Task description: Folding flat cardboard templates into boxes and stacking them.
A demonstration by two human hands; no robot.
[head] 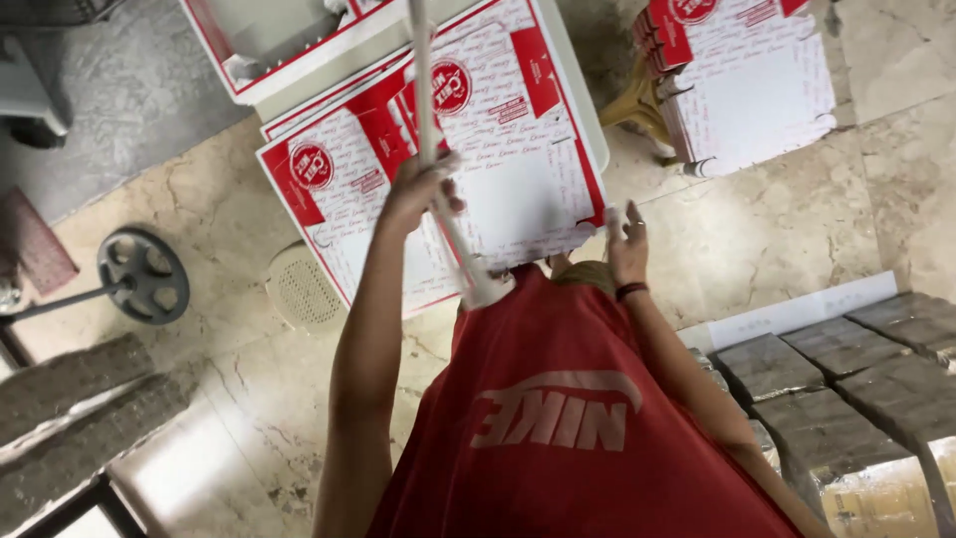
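A flat white-and-red printed cardboard pizza box (518,189) lies unfolded in front of me, over another flat box of the same kind (329,189). My left hand (418,194) grips a white side flap (425,90) that stands up on edge near the box's middle. My right hand (627,244), with a dark band on its wrist, pinches a small white tab at the box's near right corner. My red shirt (558,418) fills the bottom of the view and hides the box's near edge.
A stack of flat boxes (747,80) rests on a stool at the upper right. A folded open box (279,40) sits at the top left. A barbell weight plate (144,274) and a round perforated white disc (304,289) lie on the marble floor. Grey wrapped bundles (846,379) stand at the right.
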